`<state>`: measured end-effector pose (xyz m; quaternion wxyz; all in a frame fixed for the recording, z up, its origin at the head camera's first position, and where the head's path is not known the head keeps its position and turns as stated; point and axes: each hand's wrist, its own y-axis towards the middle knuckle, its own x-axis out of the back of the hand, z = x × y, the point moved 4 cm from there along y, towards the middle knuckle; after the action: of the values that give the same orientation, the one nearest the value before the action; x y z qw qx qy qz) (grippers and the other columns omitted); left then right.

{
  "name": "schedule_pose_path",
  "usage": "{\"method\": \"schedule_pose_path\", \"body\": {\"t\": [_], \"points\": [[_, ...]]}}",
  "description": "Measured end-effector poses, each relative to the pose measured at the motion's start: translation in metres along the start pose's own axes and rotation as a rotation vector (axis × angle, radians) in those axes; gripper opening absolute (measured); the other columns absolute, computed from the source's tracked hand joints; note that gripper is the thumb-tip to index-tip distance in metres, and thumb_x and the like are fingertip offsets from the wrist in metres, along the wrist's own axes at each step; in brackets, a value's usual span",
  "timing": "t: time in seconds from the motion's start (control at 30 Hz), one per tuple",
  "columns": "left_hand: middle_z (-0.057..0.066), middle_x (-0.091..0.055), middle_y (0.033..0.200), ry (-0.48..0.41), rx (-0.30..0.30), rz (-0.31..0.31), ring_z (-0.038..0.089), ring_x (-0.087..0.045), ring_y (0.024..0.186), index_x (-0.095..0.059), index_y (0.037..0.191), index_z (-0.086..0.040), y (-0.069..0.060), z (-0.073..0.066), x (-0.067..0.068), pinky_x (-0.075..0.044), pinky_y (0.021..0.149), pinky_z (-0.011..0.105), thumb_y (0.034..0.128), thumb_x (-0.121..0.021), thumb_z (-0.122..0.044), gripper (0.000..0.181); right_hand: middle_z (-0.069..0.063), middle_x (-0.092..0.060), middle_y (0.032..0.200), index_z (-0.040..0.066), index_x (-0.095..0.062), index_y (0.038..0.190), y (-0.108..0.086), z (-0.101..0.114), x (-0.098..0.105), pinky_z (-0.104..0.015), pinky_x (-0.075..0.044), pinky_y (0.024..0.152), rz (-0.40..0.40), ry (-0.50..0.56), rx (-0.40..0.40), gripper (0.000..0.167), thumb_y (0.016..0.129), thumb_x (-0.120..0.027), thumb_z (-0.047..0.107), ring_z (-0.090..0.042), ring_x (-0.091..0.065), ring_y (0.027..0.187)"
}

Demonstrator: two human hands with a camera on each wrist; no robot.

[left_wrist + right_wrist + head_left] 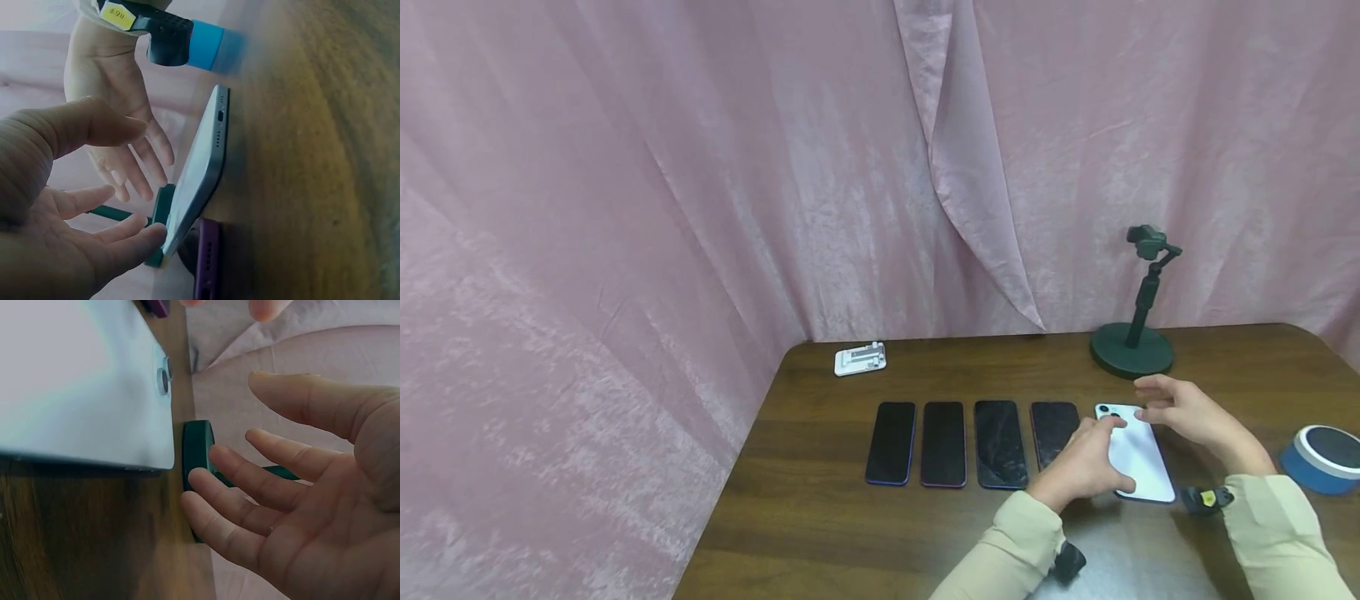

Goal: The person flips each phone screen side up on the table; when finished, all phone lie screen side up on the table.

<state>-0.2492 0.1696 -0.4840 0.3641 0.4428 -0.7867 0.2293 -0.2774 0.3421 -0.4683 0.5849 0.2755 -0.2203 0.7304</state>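
Observation:
A white phone point(1138, 457) lies back side up on the wooden table, its camera lenses point(165, 377) showing at one corner in the right wrist view. My left hand point(1084, 460) is over its left side with thumb and fingers spread, and nothing is between them. Above the phone's far right corner is my right hand point(1197, 417), fingers loosely bent and apart. In the left wrist view the phone's bottom edge with its port point(220, 116) faces the camera. Left of the white phone lies a dark-screened phone point(1054, 429), partly hidden by my left hand.
Several dark-screened phones, one of them a blue-edged phone point(891, 443), lie in a row to the left. A white flat object point(860, 359) sits at the back left. Behind the hands stands a green phone stand point(1132, 350); a blue round container point(1318, 471) is at right.

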Motion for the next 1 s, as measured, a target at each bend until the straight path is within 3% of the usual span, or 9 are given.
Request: {"method": "schedule_pose_path", "body": {"t": [0.17, 0.27, 0.4, 0.67, 1.0], "points": [[-0.007, -0.054, 0.122, 0.003, 0.012, 0.046, 0.001, -0.05, 0.1, -0.056, 0.138, -0.026, -0.002, 0.001, -0.01, -0.047, 0.08, 0.02, 0.0757, -0.09, -0.021, 0.071, -0.045, -0.048, 0.13, -0.022, -0.04, 0.135, -0.003, -0.006, -0.006, -0.065, -0.049, 0.087, 0.024, -0.028, -0.013, 0.057, 0.095, -0.067, 0.008, -0.06, -0.051, 0.115], [-0.008, -0.053, 0.125, 0.047, -0.012, 0.072, 0.001, -0.05, 0.105, -0.056, 0.137, -0.026, -0.003, -0.003, -0.015, -0.046, 0.081, 0.018, 0.0758, -0.09, -0.022, 0.071, -0.045, -0.048, 0.131, -0.022, -0.041, 0.134, -0.005, -0.009, -0.008, -0.066, -0.048, 0.088, 0.045, -0.036, -0.017, 0.057, 0.095, -0.068, 0.009, -0.06, -0.051, 0.115], [-0.008, -0.054, 0.127, 0.101, -0.034, 0.051, 0.002, -0.05, 0.11, -0.057, 0.136, -0.025, -0.001, -0.007, -0.016, -0.044, 0.083, 0.016, 0.0759, -0.09, -0.024, 0.069, -0.044, -0.049, 0.129, -0.022, -0.043, 0.133, -0.001, -0.009, -0.009, -0.066, -0.047, 0.089, 0.058, -0.039, 0.001, 0.054, 0.094, -0.067, 0.007, -0.059, -0.051, 0.115], [-0.009, -0.053, 0.126, 0.137, 0.01, 0.054, 0.004, -0.048, 0.106, -0.06, 0.132, -0.027, 0.001, -0.007, -0.018, -0.044, 0.079, 0.016, 0.0736, -0.092, -0.021, 0.067, -0.044, -0.049, 0.129, -0.023, -0.046, 0.13, 0.006, -0.004, -0.012, -0.067, -0.045, 0.088, 0.083, -0.063, 0.024, 0.051, 0.09, -0.067, 0.002, -0.058, -0.052, 0.112], [-0.007, -0.051, 0.122, 0.198, -0.014, 0.049, 0.004, -0.046, 0.103, -0.057, 0.135, -0.027, 0.002, -0.006, -0.016, -0.04, 0.074, 0.014, 0.072, -0.09, -0.014, 0.072, -0.045, -0.049, 0.128, -0.024, -0.047, 0.128, 0.006, -0.004, -0.012, -0.068, -0.045, 0.088, 0.083, -0.082, 0.032, 0.046, 0.088, -0.062, -0.008, -0.058, -0.052, 0.11]]}}
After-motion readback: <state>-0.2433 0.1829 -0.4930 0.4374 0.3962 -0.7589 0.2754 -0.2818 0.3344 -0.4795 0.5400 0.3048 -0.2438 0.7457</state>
